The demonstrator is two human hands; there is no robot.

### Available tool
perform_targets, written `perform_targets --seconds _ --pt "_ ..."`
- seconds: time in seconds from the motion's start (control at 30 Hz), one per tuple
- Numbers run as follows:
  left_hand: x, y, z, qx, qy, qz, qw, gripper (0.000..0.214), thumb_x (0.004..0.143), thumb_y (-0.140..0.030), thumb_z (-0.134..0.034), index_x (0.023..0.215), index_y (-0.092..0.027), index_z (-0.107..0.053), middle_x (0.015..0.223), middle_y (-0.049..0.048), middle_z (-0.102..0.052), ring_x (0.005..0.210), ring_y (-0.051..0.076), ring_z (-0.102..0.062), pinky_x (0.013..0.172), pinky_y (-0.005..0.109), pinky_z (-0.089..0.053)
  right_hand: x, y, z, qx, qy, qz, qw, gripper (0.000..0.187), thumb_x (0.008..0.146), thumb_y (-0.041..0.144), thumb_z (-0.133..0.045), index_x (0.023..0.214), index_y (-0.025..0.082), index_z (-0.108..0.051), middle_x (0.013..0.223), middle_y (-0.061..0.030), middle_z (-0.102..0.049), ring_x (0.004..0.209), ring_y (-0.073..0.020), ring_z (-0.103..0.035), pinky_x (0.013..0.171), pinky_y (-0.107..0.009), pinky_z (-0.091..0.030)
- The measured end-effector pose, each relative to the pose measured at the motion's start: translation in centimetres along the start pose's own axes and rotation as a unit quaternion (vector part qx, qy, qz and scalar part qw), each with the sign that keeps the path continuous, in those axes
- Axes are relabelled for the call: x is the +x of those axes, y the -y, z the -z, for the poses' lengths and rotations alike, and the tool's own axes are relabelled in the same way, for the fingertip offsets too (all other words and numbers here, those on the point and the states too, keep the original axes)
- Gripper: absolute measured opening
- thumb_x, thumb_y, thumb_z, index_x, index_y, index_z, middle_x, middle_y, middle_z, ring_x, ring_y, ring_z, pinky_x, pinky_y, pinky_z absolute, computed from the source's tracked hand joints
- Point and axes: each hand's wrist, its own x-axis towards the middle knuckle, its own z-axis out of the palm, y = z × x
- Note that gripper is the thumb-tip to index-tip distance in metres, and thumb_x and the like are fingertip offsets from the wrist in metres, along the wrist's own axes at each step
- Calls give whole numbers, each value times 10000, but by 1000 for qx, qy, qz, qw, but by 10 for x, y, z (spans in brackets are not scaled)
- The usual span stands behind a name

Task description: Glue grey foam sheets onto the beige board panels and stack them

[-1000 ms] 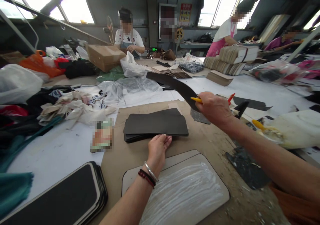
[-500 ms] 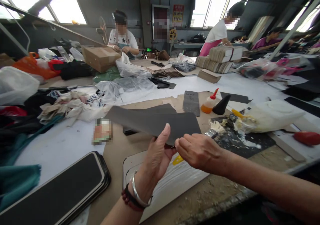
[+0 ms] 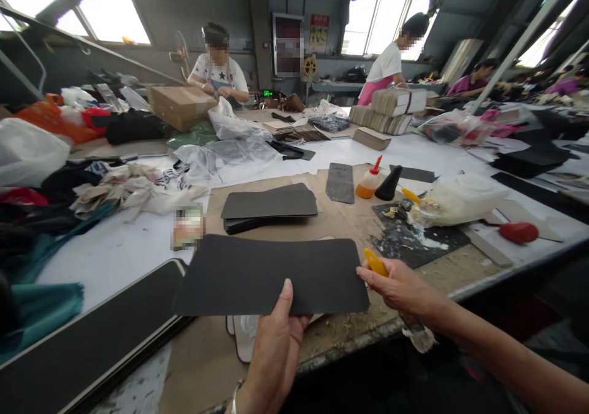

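Observation:
A thin dark panel [image 3: 271, 273] with rounded corners lies across my left hand [image 3: 276, 346], the thumb on top and the fingers underneath. By the panel's right edge, my right hand [image 3: 400, 285] is closed round a brush with a yellow handle [image 3: 375, 262]. Its glue-crusted bristles [image 3: 419, 339] point down below the hand, past the table edge. My right fingertips meet or nearly meet the panel's edge. Under the panel, a pale board with a dark rim [image 3: 243, 340] shows only in part. Behind it is a stack of similar dark panels [image 3: 269, 205].
A bottle of orange liquid [image 3: 367, 184], a black cone [image 3: 389, 184] and a glue-smeared mat [image 3: 414, 236] with a whitish jug [image 3: 464, 199] stand to the right. A large dark panel stack [image 3: 101, 328] lies left. Two people work across the table.
The dark panel has come down and turned flatter towards me. My right hand has moved right and lower, and the brush bristles have swung down beneath it.

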Motion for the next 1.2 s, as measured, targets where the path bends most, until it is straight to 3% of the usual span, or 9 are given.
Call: perform_targets --seconds 0.17,0.27,0.37,0.43,0.5,0.67,0.73,0.9,1.2 --pt "-8 -6 61 62 -101 -26 993 333 758 -154 -612 1079 -232 -570 1113 48 -633 1004 213 -600 752 335 -552 -10 -38 -5 -168 -13 63 984 270 817 389 -393 729 184 -546 736 -57 -605 691 -190 -555 658 -306 -405" --pt "-8 -16 95 117 -118 -18 986 272 641 -216 -722 886 -160 -619 937 49 -673 834 187 -631 677 287 -553 -6 -50 -2 -203 0 67 977 264 837 346 -367 768 187 -566 763 -65 -622 709 -191 -567 668 -298 -406" --pt "-3 -23 114 197 -122 -19 973 360 520 -351 -785 752 -145 -603 747 21 -658 669 158 -603 575 261 -528 9 -47 0 -240 3 61 969 228 837 294 -368 795 185 -564 751 -58 -619 681 -175 -560 649 -274 -394" --pt "1 -25 117 299 -111 -29 947 387 550 -478 -725 710 -156 -581 626 -2 -611 554 142 -558 482 243 -469 24 -42 0 -274 9 53 960 211 835 266 -366 805 179 -555 748 -59 -611 675 -172 -560 634 -264 -378" --pt "6 -28 115 446 -90 -58 889 371 657 -543 -587 624 -178 -530 499 -26 -514 460 125 -485 437 232 -378 39 -37 0 -311 23 37 949 203 836 259 -367 816 173 -549 756 -66 -610 686 -178 -567 626 -260 -364" --pt "15 -38 101 762 -78 -92 636 325 803 -390 -396 533 -210 -418 475 -2 -469 504 148 -454 517 260 -268 67 -36 -5 -401 61 -6 914 224 855 278 -356 857 166 -550 824 -95 -624 745 -207 -591 630 -274 -356" --pt "17 -41 97 802 -74 -56 591 315 825 -378 -373 563 -214 -431 521 17 -518 539 162 -486 529 267 -250 71 -39 -7 -413 75 -5 908 239 861 286 -349 871 166 -556 841 -99 -630 766 -214 -598 643 -280 -365" --pt "17 -46 95 800 -62 -16 596 321 839 -385 -359 575 -213 -423 561 23 -541 566 160 -502 547 255 -256 75 -50 -10 -398 81 12 914 234 852 273 -378 903 176 -585 877 -98 -655 806 -220 -613 680 -282 -392" --pt "19 -43 100 776 -67 -34 626 304 813 -367 -398 551 -214 -391 535 5 -502 556 151 -456 558 255 -262 84 -59 -10 -416 92 -1 905 293 862 316 -367 941 163 -603 877 -119 -666 796 -244 -622 676 -301 -416"
